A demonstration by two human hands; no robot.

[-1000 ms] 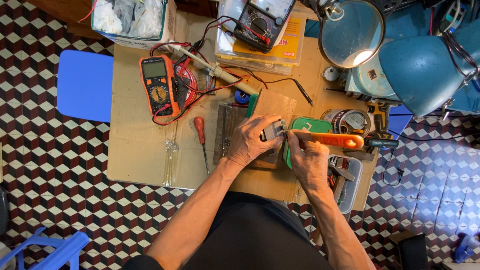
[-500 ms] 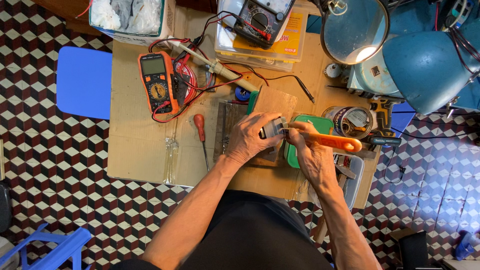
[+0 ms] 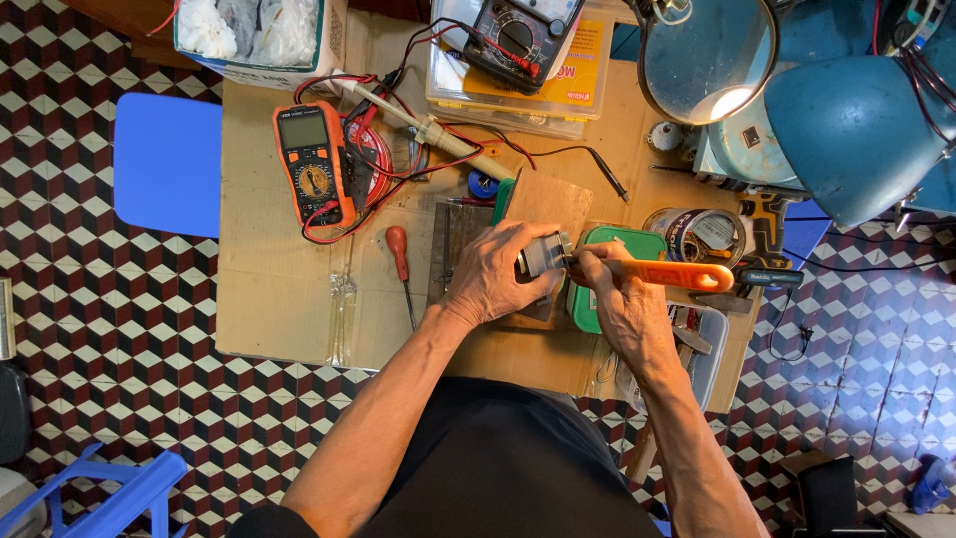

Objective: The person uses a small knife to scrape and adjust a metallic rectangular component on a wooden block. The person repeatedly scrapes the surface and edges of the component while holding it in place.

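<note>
Orange wrench [image 3: 669, 273] has tilted level; left hand [image 3: 495, 273] grips motor [image 3: 541, 256], right hand [image 3: 619, 304] wrench; box [image 3: 324, 45] holds rags [image 3: 249, 25]

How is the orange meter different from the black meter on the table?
The orange meter has an orange case; the black meter is dark all over. The orange meter lies flat on the cardboard; the black meter sits on top of a clear plastic box. The orange meter lies farther left, the black one at the table's far edge. Both have a round dial and red and black wires.
</note>
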